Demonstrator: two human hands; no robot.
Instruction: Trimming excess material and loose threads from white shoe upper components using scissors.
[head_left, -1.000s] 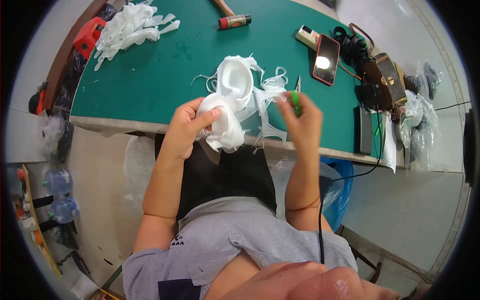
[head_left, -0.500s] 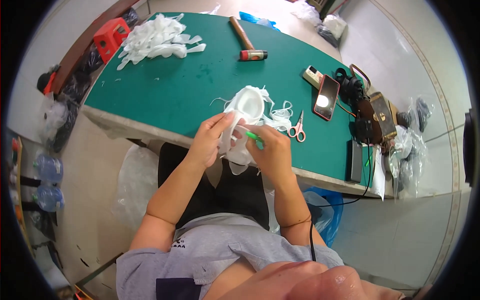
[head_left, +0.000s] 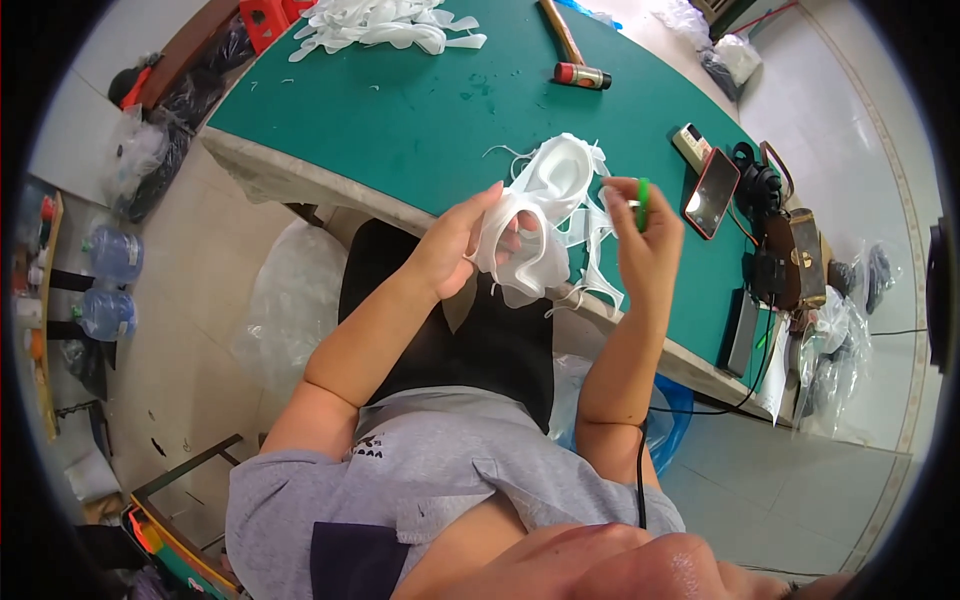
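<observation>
A white bra (head_left: 525, 255) with moulded cups hangs over the table's near edge. Gripping its near cup is my left hand (head_left: 452, 240), thumb on the outside, with fingertips showing through the cup's opening. The other cup (head_left: 562, 170) rests on the table just beyond. White straps (head_left: 597, 250) trail to the right of the cups, some over the edge. My right hand (head_left: 645, 235) is raised right of the bra, fingers bent around a small green tool (head_left: 642, 203) whose exact kind I cannot make out. Its thumb and fingertip are close to a strap; whether they pinch it is unclear.
On the green table (head_left: 400, 130) are a heap of white pieces (head_left: 385, 25), a mallet (head_left: 580, 75), a phone (head_left: 712, 195) and a brown bag (head_left: 795, 260). A black cable (head_left: 720, 408) runs beside my right arm. Plastic bags lie on the floor.
My right hand has moved from the bra up and to the right with the green tool. The bra's near cup is spread more open in my left hand. The view has shifted, and the scissors are out of sight.
</observation>
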